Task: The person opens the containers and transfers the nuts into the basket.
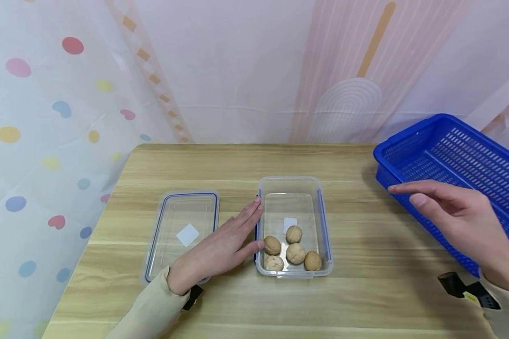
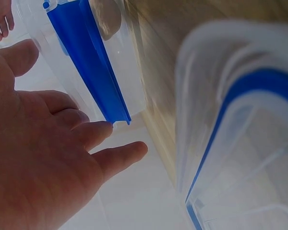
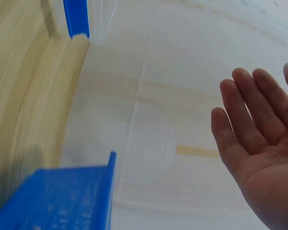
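Note:
A clear plastic food container point(image 1: 294, 205) with blue side clips stands in the middle of the table, and several walnuts point(image 1: 295, 253) lie in its near half. My left hand point(image 1: 222, 249) is at the container's left side, its fingers extended along the blue clip point(image 2: 89, 60); the thumb points toward the near part of that wall. Over the near left edge of a blue basket point(image 1: 400, 181), my right hand point(image 1: 458, 214) hovers with nothing in it. Its fingers look straight and together in the right wrist view.
Left of the container lies its clear lid point(image 1: 174, 212) with a blue seal and a white square label, partly covered by the left forearm. The wooden table point(image 1: 246, 162) ends at a patterned cloth point(image 1: 237, 70) behind. The basket's right part runs out of the head view.

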A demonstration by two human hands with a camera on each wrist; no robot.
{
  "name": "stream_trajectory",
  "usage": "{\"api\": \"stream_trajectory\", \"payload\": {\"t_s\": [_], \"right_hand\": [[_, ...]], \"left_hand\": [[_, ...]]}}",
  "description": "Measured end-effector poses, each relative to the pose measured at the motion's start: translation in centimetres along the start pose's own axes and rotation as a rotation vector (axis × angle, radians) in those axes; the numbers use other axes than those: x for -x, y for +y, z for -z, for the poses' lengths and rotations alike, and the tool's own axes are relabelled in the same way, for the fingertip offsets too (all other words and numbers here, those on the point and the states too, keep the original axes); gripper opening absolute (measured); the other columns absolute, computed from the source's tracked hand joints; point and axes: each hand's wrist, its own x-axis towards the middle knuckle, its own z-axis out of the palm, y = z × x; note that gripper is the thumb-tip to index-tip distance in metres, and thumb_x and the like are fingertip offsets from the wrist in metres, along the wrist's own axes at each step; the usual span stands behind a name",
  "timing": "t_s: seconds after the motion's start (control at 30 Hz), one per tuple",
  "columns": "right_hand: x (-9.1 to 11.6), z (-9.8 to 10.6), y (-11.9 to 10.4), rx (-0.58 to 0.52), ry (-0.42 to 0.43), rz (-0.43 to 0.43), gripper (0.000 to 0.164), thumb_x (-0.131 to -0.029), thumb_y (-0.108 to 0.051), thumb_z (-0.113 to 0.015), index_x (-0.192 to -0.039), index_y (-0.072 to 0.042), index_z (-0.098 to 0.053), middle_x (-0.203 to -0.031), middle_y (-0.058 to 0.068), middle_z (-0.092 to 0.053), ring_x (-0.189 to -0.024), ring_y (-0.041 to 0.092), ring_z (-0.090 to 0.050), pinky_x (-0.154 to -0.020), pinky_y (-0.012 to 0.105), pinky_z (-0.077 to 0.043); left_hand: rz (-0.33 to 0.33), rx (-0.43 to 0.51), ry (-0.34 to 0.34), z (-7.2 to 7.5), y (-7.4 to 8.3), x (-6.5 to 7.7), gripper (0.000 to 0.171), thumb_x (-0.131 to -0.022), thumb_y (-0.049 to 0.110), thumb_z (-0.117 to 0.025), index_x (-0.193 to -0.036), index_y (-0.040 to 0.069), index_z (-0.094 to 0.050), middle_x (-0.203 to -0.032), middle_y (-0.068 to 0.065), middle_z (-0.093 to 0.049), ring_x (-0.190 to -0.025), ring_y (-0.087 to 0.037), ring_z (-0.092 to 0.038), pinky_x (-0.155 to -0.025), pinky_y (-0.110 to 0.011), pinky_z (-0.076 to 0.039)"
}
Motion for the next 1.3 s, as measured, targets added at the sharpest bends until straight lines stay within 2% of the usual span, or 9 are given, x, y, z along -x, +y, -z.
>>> {"api": "stream_trajectory", "payload": {"t_s": [0.07,0.17,0.33,0.4,0.53,0.63,0.77,1.07,1.3], "right_hand": [[0.0,-0.5,-0.2,-0.038,-0.003,0.04,0.033,-0.097,0.013,-0.06,-0.121,-0.004,-0.075,-0.117,-0.008,-0.076,-0.1,0.003,-0.066,-0.077,0.009,-0.046],[-0.1,-1.2,-0.4,-0.091,-0.01,0.068,0.032,-0.096,0.016,-0.059,-0.12,0.001,-0.075,-0.117,-0.001,-0.076,-0.114,0.007,-0.067,-0.09,0.011,-0.049],[-0.2,-2.5,-1.0,-0.197,-0.019,0.025,0.029,-0.098,0.014,-0.058,-0.12,0.003,-0.074,-0.117,0.002,-0.076,-0.113,0.01,-0.067,-0.089,0.014,-0.051],[-0.4,-3.2,-1.1,-0.275,-0.017,0.064,0.029,-0.098,0.015,-0.056,-0.119,0.006,-0.073,-0.117,0.006,-0.076,-0.104,0.009,-0.068,-0.083,0.015,-0.05],[-0.7,-4.6,-0.9,-0.397,-0.04,0.158,0.027,-0.098,0.017,-0.054,-0.118,0.011,-0.071,-0.118,0.012,-0.076,-0.107,0.01,-0.068,-0.087,0.016,-0.052],[-0.7,-5.4,-1.0,-0.381,-0.072,0.132,0.029,-0.098,0.015,-0.055,-0.12,0.006,-0.072,-0.119,0.009,-0.075,-0.116,0.013,-0.067,-0.093,0.018,-0.053],[-0.9,-6.7,-1.3,-0.313,-0.11,0.107,0.032,-0.098,0.013,-0.058,-0.12,-0.002,-0.075,-0.119,0.004,-0.076,-0.114,0.011,-0.068,-0.091,0.018,-0.054],[-1.4,-9.9,-1.3,-0.281,-0.196,0.094,0.03,-0.098,0.003,-0.065,-0.121,-0.014,-0.077,-0.12,-0.006,-0.076,-0.116,0.012,-0.068,-0.098,0.022,-0.052],[-2.0,-11.8,-1.4,-0.239,-0.251,0.095,0.026,-0.1,-0.008,-0.066,-0.123,-0.016,-0.077,-0.121,-0.007,-0.075,-0.116,0.016,-0.069,-0.098,0.029,-0.054]], "left_hand": [[-0.007,0.001,0.007,0.0,-0.1,0.0,0.076,-0.109,0.045,-0.049,-0.165,0.005,-0.016,-0.173,-0.005,-0.001,-0.157,-0.03,-0.016,-0.121,-0.06,-0.024],[-0.022,0.004,0.023,0.0,-0.2,0.0,0.074,-0.109,0.043,-0.049,-0.164,0.005,-0.018,-0.173,-0.006,-0.003,-0.157,-0.032,-0.017,-0.122,-0.059,-0.024],[-0.046,0.013,0.059,0.1,-0.4,0.0,0.069,-0.11,0.04,-0.05,-0.163,0.003,-0.026,-0.172,-0.007,-0.01,-0.156,-0.035,-0.02,-0.123,-0.058,-0.023],[-0.048,0.015,0.072,0.1,-0.5,0.1,0.069,-0.109,0.04,-0.051,-0.163,0.004,-0.027,-0.172,-0.007,-0.013,-0.156,-0.035,-0.021,-0.122,-0.059,-0.024],[-0.053,0.01,0.097,0.1,-0.6,0.0,0.071,-0.108,0.039,-0.054,-0.163,0.003,-0.029,-0.172,-0.008,-0.016,-0.155,-0.035,-0.024,-0.123,-0.056,-0.025],[-0.059,0.003,0.109,0.1,-0.6,0.0,0.07,-0.108,0.038,-0.056,-0.162,0.002,-0.031,-0.172,-0.009,-0.019,-0.155,-0.034,-0.024,-0.123,-0.054,-0.026],[-0.056,0.004,0.111,0.1,-0.5,0.0,0.069,-0.108,0.038,-0.056,-0.162,0.002,-0.031,-0.172,-0.009,-0.019,-0.155,-0.034,-0.024,-0.123,-0.054,-0.026],[-0.055,-0.002,0.1,0.2,-0.5,0.0,0.069,-0.108,0.037,-0.054,-0.162,0.003,-0.029,-0.172,-0.007,-0.016,-0.155,-0.036,-0.024,-0.123,-0.054,-0.025],[-0.064,-0.002,0.114,0.1,-0.6,0.0,0.068,-0.108,0.035,-0.055,-0.161,0.0,-0.031,-0.172,-0.009,-0.019,-0.154,-0.036,-0.025,-0.123,-0.054,-0.025]]}}
